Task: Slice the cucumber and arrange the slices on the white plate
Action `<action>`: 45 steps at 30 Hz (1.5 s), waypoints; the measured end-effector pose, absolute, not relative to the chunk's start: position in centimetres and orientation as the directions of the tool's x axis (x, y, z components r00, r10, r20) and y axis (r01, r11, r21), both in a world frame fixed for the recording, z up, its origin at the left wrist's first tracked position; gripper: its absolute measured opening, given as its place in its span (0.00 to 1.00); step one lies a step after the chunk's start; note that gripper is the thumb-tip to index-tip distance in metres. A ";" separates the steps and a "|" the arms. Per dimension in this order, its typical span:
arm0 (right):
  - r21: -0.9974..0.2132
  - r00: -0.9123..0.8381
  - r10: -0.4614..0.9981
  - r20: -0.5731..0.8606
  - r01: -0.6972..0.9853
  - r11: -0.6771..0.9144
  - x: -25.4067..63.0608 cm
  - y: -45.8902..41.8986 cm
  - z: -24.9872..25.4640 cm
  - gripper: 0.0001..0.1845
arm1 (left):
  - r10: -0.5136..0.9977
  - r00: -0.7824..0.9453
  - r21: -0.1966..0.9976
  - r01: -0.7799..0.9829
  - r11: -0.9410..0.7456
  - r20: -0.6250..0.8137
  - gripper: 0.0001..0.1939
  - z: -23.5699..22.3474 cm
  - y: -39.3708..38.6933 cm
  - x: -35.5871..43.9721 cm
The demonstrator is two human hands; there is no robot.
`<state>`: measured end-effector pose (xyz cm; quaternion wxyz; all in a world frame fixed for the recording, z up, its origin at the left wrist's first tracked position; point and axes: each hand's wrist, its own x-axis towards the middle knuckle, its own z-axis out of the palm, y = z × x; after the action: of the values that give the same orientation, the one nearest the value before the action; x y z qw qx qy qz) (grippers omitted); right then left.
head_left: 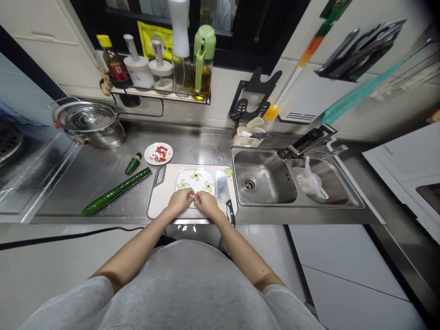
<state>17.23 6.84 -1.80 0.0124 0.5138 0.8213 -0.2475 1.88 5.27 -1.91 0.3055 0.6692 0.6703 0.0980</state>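
Note:
My left hand and my right hand meet over the near edge of a white square plate, fingertips pinched together. A small pale-green bit, apparently a cucumber slice, shows between them; the fingers cover most of it. Three pinwheels of cucumber slices with red centres lie on the plate, one of them a far pinwheel. The plate rests on a pale cutting board. Right of it lies a cleaver, black handle toward me, beside a cucumber piece at the board's corner.
Left of the board lie a long cucumber, a short cucumber piece and a small plate of chopped red bits. A lidded steel pot stands further left. A double sink is at the right; bottles and jars fill a wall rack.

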 end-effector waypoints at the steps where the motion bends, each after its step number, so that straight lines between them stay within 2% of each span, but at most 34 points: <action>1: -0.396 -0.473 0.838 -0.273 0.849 0.350 17.2 6.9 -1.8 0.10 | 0.958 0.082 0.542 0.836 0.085 -0.276 0.11 -1.9 5.3 1.9; 24: -0.433 -0.474 0.827 -0.301 0.841 0.324 17.2 7.5 -1.5 0.07 | 0.953 0.071 0.536 0.838 0.103 -0.295 0.11 -1.9 5.6 2.1; 45: -0.499 -0.451 0.854 -0.259 0.820 0.282 17.7 7.9 -0.8 0.07 | 0.960 0.038 0.603 0.785 0.142 -0.277 0.11 -1.4 5.7 1.0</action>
<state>17.71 7.94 -0.82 -0.0294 0.5231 0.7999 -0.2926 0.98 5.72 -1.40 0.3289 0.6411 0.6805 0.1333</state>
